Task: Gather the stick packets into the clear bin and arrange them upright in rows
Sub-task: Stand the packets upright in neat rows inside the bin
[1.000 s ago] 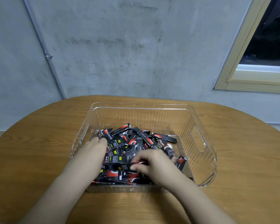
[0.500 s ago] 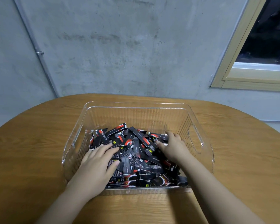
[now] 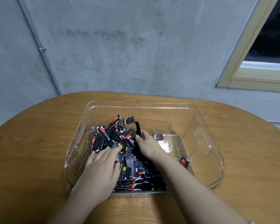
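A clear plastic bin (image 3: 207,126) stands on the round wooden table (image 3: 31,143). Inside it lie several black and red stick packets (image 3: 129,165), heaped against the left half. Both my hands are inside the bin. My left hand (image 3: 102,167) lies flat on the near left of the heap with its fingers straight. My right hand (image 3: 148,144) presses against the heap's right side, fingers straight and edge-on to the packets. The bin's right half shows bare floor, apart from one packet (image 3: 158,136) behind my right hand and another (image 3: 184,161) near the right wall.
The bin has a cut-out handle (image 3: 201,139) in its right wall. A grey concrete wall (image 3: 120,46) rises just behind the table, with a wooden window frame (image 3: 249,62) at the upper right. Bare tabletop surrounds the bin.
My right hand swept from the bin's right side leftward, pushing the packets into a heap on the left and baring the right floor. My left hand stayed on the near-left packets.
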`<state>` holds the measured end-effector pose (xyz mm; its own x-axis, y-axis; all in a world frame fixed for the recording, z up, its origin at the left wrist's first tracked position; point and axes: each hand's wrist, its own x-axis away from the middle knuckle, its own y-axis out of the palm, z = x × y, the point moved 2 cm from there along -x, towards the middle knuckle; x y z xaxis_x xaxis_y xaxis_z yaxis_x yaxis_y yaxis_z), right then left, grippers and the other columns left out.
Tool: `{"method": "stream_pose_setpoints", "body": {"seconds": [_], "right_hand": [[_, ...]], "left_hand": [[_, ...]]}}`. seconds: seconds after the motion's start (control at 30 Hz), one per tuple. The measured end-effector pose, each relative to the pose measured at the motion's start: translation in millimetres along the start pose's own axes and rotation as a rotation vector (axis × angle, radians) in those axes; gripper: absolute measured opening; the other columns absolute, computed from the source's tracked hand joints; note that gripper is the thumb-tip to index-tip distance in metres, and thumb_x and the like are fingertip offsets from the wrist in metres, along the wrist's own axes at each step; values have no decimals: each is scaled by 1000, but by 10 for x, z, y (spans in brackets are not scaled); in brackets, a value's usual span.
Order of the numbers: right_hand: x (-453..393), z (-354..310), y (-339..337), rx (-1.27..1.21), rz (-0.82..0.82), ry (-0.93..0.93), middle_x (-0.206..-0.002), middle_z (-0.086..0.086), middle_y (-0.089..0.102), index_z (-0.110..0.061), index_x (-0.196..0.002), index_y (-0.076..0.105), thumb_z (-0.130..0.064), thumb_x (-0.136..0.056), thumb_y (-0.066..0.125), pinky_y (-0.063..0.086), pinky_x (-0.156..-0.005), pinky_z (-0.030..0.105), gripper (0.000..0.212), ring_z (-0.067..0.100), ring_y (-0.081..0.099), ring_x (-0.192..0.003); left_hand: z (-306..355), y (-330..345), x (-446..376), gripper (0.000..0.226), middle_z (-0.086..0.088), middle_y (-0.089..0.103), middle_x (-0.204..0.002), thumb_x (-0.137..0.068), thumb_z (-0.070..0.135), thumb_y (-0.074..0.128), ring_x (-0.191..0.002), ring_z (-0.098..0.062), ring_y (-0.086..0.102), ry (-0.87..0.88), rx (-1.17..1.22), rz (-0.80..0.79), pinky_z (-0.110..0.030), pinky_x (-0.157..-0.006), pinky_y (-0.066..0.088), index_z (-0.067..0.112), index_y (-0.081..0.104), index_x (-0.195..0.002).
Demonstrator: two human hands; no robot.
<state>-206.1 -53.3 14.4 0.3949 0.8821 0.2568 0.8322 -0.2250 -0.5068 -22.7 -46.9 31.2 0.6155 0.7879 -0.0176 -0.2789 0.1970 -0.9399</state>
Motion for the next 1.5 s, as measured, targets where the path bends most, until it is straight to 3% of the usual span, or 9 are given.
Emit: {"method": "stream_pose_setpoints", "body": {"seconds": [0.2, 0.33, 0.43, 0.53, 0.67, 0.8, 1.0, 1.27, 1.5], "right_hand": [[90, -106, 128, 13, -45, -63, -153, 2, 28, -22, -150, 20, -52, -97, 31, 18, -117, 40, 62, 22, 19, -144], [245, -194, 176, 61, -35, -176, -160, -1, 6, -24, -152, 11, -49, -100, 17, 2, -117, 32, 58, 14, -1, -146], [292, -216, 232, 131, -98, -244, -159, 0, 13, -22, -151, 20, -36, -104, 14, 5, -116, 30, 49, 15, 4, -146], [287, -213, 274, 165, -166, -274, -158, 0, 18, -16, -149, 25, -24, -105, 23, 5, -115, 24, 45, 13, 8, -146], [321, -176, 250, 45, -210, -302, -153, -3, 31, -19, -149, 25, -9, -101, 33, 18, -110, 15, 50, 8, 24, -141], [380, -168, 277, -129, -241, -280, -146, 3, 41, -11, -142, 31, -7, -101, 36, 27, -113, 24, 41, 5, 37, -133], [442, -175, -40, 50, -57, -351, -134, -6, 54, -19, -134, 45, -16, -100, 43, 36, -106, 22, 35, 5, 48, -123], [407, 323, -521, 613, -30, 164, -143, 15, 41, -14, -142, 35, -48, -98, 35, 29, -107, 39, 55, 35, 33, -133], [323, 196, -167, 187, -31, 73, -110, 12, 58, -9, -113, 52, -28, -102, 32, 41, -86, 32, 30, 25, 54, -98]], "left_hand": [[2, 12, 16, 47, 19, 23, -150, -101, 31, 27, -141, 0, 15, 38, 62, 85, -27, -117, 0, 31, 17, -148], [-52, 72, 28, 44, 7, 31, -142, -98, 26, 38, -133, -13, 37, 66, 107, 222, -33, -113, 26, 18, 32, -141], [-63, 79, 41, 49, 4, 23, -144, -94, 27, 41, -134, -14, 33, 67, 133, 297, -30, -106, 29, 19, 25, -140], [-47, 51, 30, 60, 14, 1, -154, -91, 43, 16, -139, 3, -2, 72, 118, 246, -28, -112, 12, 30, 7, -149], [-23, 49, 0, 64, 22, -22, -153, -82, 47, -10, -139, -1, -27, 73, -31, 159, -30, -114, -11, 42, -12, -146], [-53, 72, -20, 69, 16, 16, -156, -85, 51, -5, -145, -5, -7, 48, -63, 155, -34, -113, -5, 40, 28, -145], [-65, 72, -18, 75, 17, 31, -147, -81, 58, -6, -145, -9, 5, 8, -74, 144, -33, -113, -4, 40, 43, -136], [-67, 77, -40, 79, 18, 28, -148, -77, 59, -10, -145, -9, 4, -16, -81, 133, -33, -114, -6, 43, 41, -136], [-44, 62, -26, 80, 19, 21, -151, -77, 59, -14, -145, -8, -2, -9, -75, 99, -34, -115, -6, 44, 33, -140]]}}
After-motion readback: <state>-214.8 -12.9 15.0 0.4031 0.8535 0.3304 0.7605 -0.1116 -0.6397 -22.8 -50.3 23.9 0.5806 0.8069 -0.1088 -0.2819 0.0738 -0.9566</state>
